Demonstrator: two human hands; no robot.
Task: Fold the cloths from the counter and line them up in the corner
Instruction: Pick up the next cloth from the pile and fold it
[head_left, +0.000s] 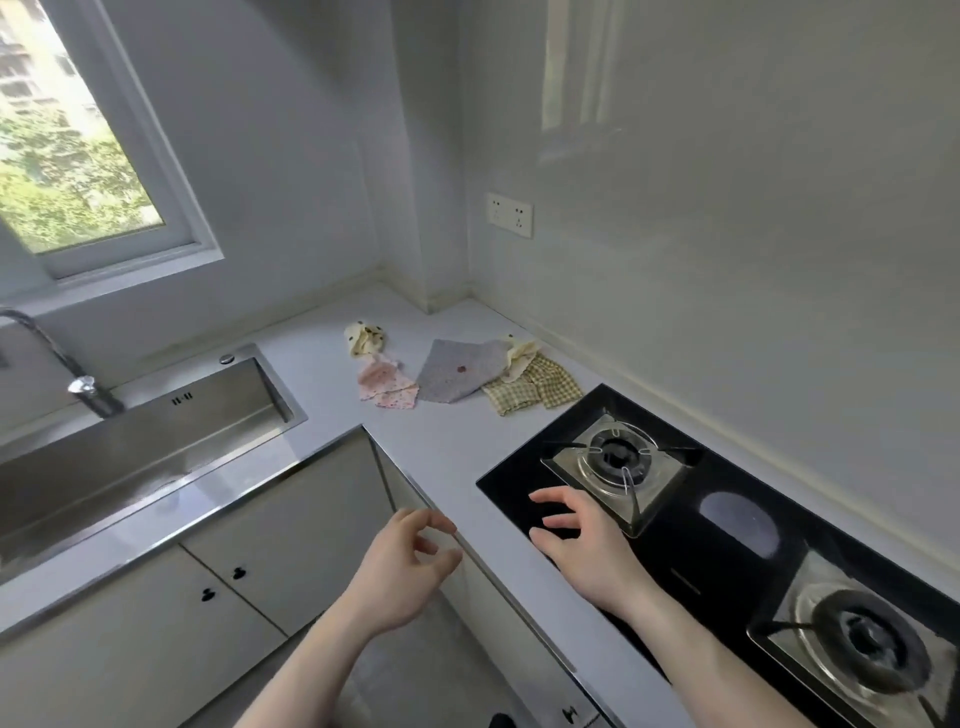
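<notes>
Cloths are lying crumpled on the pale grey tabletop, well ahead of both hands, toward the far corner: cream dotted cloth, pink floral cloth, grey-blue cloth w/ a red spot, yellow-green checked cloth. They're running left-right in a loose row. Left hand is hovering off the tabletop edge, grip loosely curled, holding nothing. Right hand is spreading flat over the black glass hob, also empty. Likely next: reach fwd. Bare surface is lying between hands & cloths; steel sink is sitting left, burner right.

bare counter between hands and cloths, hob right, sink left
</notes>
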